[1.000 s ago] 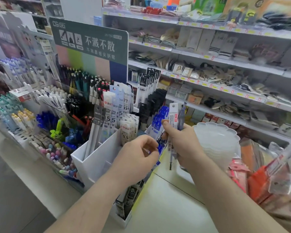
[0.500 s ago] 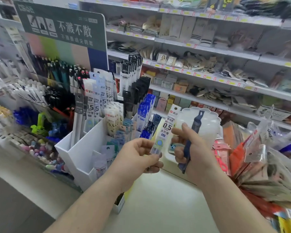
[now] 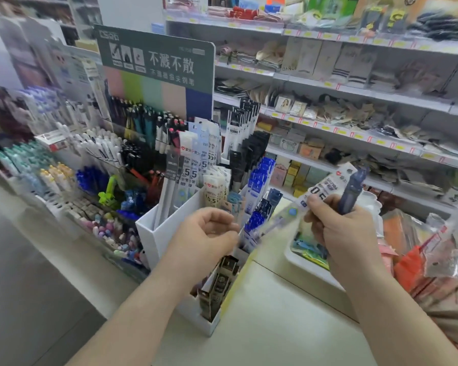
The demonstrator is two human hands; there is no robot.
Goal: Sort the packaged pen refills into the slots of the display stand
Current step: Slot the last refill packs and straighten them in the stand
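The right hand point(image 3: 339, 228), at centre right of the frame, grips two things at once: a clear flat refill packet printed "0.5" with a white header point(image 3: 315, 196), which slants down to the left from the fingers, and a dark blue pen-shaped item point(image 3: 351, 191) that stands up behind it. The left hand point(image 3: 206, 236), at the centre, hangs loosely curled and holds nothing. Half a second ago its fingertips pinched the lower end of that same packet; now it has let go and sits just left of the packet's blurred lower tip, above the front of the white compartmented display stand point(image 3: 154, 233).

My reading is that the packet has been passed wholly to the right hand, or checked and released, so it is not yet sorted: it is in the air to the right of the stand, near the row of blue-headed refill packets point(image 3: 258, 180). Similar white "0.5" packets point(image 3: 212, 186) fill slots toward the upper middle of the stand, and that looks like the likeliest home for it.

Further out, a white tray point(image 3: 310, 268) rests on the pale surface point(image 3: 262, 326) under the right hand, and store shelves point(image 3: 354, 93) run across the upper right.
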